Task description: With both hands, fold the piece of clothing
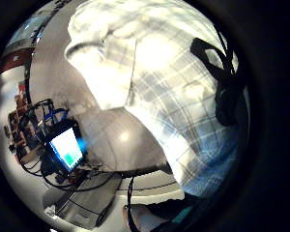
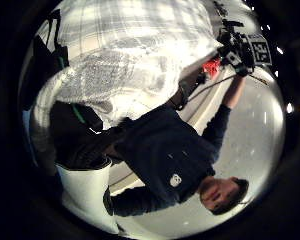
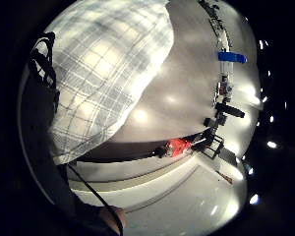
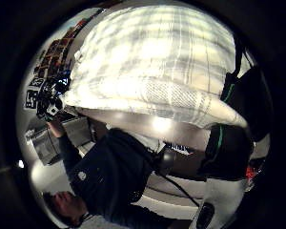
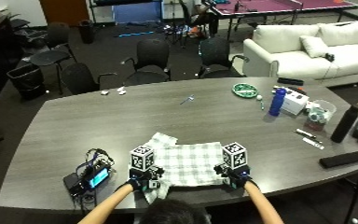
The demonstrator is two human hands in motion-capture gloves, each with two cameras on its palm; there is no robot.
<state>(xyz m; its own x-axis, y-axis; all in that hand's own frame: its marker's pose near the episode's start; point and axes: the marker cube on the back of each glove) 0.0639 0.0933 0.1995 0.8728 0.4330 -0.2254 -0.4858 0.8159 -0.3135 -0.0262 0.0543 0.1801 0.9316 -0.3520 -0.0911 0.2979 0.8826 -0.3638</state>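
Plaid cloth was what both hands had hold of: the left hand [image 5: 143,181] gripped the near left corner of the shirt [image 5: 188,163] and the right hand [image 5: 235,177] the near right corner, each with fingers curled onto the fabric, as far as the outside view let me judge under the glove gear. In the right thumb side palm view a fold of shirt [image 4: 152,71] lay across dark fingers [image 4: 229,148], which supports a real pinch there. The shirt lay flat on the grey table [image 5: 167,116], close to the near edge, between the two hands, with a loose flap sticking out at its far left.

Risks, as I judged them: if one hand lifted ahead of the other, the fold would go skew and the edges would not meet. The loose flap could drag or bunch under the body of the shirt. A pinch that caught only one layer would let the lower layer stay behind. A device with a lit screen [image 5: 91,178] sat just beside the left hand, and its cables could snag a sweeping corner.

Only the outside view showed the whole shirt and its squareness to the table. The palm views alone showed cloth at the fingers, and the left little finger side view showed the shirt [image 1: 164,72] hanging rumpled near that palm.
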